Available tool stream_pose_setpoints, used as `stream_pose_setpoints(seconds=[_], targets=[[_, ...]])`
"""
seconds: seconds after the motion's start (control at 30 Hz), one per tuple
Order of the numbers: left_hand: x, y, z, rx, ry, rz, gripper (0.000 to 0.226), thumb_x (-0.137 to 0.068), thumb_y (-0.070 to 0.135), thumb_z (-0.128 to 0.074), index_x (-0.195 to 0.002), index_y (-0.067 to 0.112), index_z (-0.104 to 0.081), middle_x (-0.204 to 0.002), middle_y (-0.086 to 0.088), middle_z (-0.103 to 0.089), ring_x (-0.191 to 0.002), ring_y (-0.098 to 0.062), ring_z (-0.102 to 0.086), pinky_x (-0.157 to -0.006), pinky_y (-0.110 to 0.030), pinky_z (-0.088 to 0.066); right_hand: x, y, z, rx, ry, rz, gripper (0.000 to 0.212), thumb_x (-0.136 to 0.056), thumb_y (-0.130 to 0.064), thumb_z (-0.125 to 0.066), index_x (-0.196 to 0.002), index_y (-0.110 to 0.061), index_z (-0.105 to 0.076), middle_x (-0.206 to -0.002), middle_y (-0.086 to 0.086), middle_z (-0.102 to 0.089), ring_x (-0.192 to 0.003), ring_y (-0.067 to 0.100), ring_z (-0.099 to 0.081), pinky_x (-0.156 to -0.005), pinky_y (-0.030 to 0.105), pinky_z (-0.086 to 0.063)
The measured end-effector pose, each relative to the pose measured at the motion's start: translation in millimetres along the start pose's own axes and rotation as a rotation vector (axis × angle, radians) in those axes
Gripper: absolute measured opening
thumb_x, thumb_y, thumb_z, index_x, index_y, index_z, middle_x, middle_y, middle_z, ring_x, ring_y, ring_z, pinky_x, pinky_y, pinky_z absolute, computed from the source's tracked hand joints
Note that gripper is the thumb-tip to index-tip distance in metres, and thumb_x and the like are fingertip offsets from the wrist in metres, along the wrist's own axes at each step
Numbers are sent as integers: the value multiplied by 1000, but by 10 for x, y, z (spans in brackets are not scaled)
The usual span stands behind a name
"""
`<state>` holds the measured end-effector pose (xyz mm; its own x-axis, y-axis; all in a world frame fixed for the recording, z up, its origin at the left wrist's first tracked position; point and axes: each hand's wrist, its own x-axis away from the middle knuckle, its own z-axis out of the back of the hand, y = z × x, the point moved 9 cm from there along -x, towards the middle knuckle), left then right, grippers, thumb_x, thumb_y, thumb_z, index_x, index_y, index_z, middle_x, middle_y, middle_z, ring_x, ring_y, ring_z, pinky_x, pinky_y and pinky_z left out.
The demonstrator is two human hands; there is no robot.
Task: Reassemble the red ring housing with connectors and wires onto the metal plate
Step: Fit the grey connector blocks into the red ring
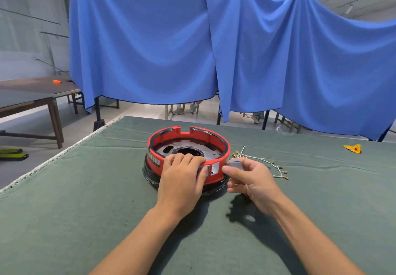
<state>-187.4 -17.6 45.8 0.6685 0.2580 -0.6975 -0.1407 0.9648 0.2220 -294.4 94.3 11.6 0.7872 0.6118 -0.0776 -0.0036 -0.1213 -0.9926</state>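
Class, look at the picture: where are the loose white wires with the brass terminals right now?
In the head view, the white wires lie on the green table cover just right of the red ring housing, behind the right hand.

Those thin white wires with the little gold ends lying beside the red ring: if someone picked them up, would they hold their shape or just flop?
Probably flop. The white wires are thin and already lie bent in loose curves on the green cloth. They look very light, so a nudge would likely slide them. The gold terminals might snag on the cloth.
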Motion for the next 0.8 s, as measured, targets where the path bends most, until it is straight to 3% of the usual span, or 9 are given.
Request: stream_pose_setpoints(seconds=[0.13, 0.23, 0.37, 0.5, 0.6, 0.73, 0.8], targets=[[9, -25, -14, 4, -8, 12, 36, -91, 38, -39, -102, 20, -68, -97, 4, -68, -92, -21, -60, -89, -32, -32, 33, -2, 20, 254, 146, 105, 31, -80, -8, -73, -87, -12, -44, -63, 10, -67, -45, 26, -64, -40, 28, -49], [7, -34, -18, 10, -1, 22, 28, -89, 34, -48, -103, 20, -68, -97, 4, -69, -93, -21, -60, -90, -32, -31, 45, -35, 20, 448, 201, 181, 29, -85, -14, -66, -86, -15, -37, -52, 8, -58, -33, 21, -52, -35, 24, -38], [5, -32, -17, 13, -2, 23, 28, -89, 34, -47, -102, 20, -68, -97, 4, -68, -93, -21, -60, -89, -31, -31, 56, -81, -30, 602, 212, 232, 34, -78, -37, -73, -82, -22, -43, -68, -4, -56, -49, 14, -48, -49, 31, -39], [3, -34, -18, 20, -13, 25, 30, -90, 35, -45, -104, 21, -67, -99, 5, -68, -95, -19, -58, -91, -32, -31, 72, -48, -24, 591, 206, 217, 38, -70, -54, -69, -80, -25, -47, -66, -6, -55, -53, 14, -48, -53, 34, -40], [3, -36, -25, 26, -26, 28, 32, -91, 37, -42, -107, 23, -66, -102, 7, -67, -98, -18, -57, -93, -31, -31, 63, -42, -12, 459, 176, 225, 25, -66, -50, -52, -81, -32, -44, -62, -10, -50, -56, 14, -43, -58, 34, -35], [1, -29, -15, 33, -20, 23, 31, -91, 36, -42, -105, 22, -66, -101, 7, -67, -98, -19, -57, -93, -32, -30, 69, -88, 8, 502, 247, 269, 20, -79, -45, -51, -88, -30, -40, -72, -6, -56, -64, 19, -51, -67, 44, -44], [0, -27, -18, 37, -22, 19, 32, -92, 36, -42, -106, 22, -66, -102, 7, -67, -98, -18, -57, -94, -32, -31, 87, -78, 15, 511, 283, 284, 20, -88, -40, -58, -90, -32, -40, -80, -4, -59, -61, 22, -58, -62, 43, -50]])
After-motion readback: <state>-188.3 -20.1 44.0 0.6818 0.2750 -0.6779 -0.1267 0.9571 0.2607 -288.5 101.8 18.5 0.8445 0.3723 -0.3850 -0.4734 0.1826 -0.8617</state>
